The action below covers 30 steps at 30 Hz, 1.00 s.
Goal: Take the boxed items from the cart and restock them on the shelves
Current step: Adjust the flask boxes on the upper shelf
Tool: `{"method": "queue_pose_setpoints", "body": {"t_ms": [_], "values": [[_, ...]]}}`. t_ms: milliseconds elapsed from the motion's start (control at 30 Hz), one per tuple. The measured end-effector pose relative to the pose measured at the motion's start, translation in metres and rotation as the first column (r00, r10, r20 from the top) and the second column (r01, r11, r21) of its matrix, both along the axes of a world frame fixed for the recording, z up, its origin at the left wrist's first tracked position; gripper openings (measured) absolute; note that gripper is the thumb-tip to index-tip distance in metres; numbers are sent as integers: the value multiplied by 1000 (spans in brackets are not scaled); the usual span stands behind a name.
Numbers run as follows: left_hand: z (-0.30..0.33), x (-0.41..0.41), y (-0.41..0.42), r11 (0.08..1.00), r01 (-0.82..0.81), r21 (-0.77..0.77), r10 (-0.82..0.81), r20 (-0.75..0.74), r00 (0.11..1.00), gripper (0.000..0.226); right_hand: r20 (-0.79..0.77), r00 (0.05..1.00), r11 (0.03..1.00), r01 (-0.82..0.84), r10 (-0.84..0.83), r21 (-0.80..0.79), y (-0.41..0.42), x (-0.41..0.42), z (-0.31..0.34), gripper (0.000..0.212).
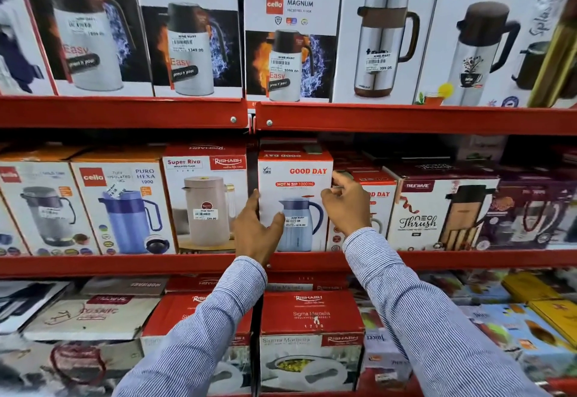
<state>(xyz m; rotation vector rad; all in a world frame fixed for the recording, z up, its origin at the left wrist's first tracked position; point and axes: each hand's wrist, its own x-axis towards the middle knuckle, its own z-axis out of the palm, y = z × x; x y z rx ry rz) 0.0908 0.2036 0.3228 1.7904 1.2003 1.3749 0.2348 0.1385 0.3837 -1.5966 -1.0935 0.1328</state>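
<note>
A white and red Good Day box [295, 200] showing a blue jug stands upright on the middle shelf [125, 264], just right of centre in the frame. The left hand [257, 229] grips its lower left edge, thumb on the front face, fingers [252, 201] wrapped around the side and partly hidden. The right hand [346, 201] holds the upper right edge; its fingertips curl behind the box, out of sight. A second Good Day box [379, 206] sits just beside it on the right, mostly covered by that hand. A Rishabh Super Riva box [204, 197] stands to the left. Striped sleeves [421, 318] cover both forearms. Boxes at the frame edges are blurred and cut off.
</note>
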Motion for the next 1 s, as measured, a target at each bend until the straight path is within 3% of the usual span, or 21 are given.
{"method": "queue_pose_setpoints", "body": {"t_ms": [267,467,600,667,733,833,1000], "values": [[-3,-2,2,1000,-11,0,11,10,1000,79,-2,999,999,-42,42,10,1,2,-5,42],[-1,-5,-4,999,19,30,-20,14,1000,69,3,999,999,-34,34,5,-1,0,-5,38],[-3,-25,-11,994,-79,76,72,95,993,45,-83,987,966,149,-134,209,-12,-16,-19,41],[-13,-48,-9,984,-177,14,170,214,962,32,-53,993,943,120,-109,311,-17,-35,-35,31],[-27,-75,-1,960,-278,-43,280,261,924,26,-23,999,967,-33,40,253,-14,-59,-55,28],[-39,-107,12,924,-372,-91,383,211,900,26,-34,967,968,-250,251,38,6,-97,-87,37],[-47,-134,27,937,-344,-59,348,77,934,28,-61,975,962,-222,214,-162,38,-138,-107,53]]}}
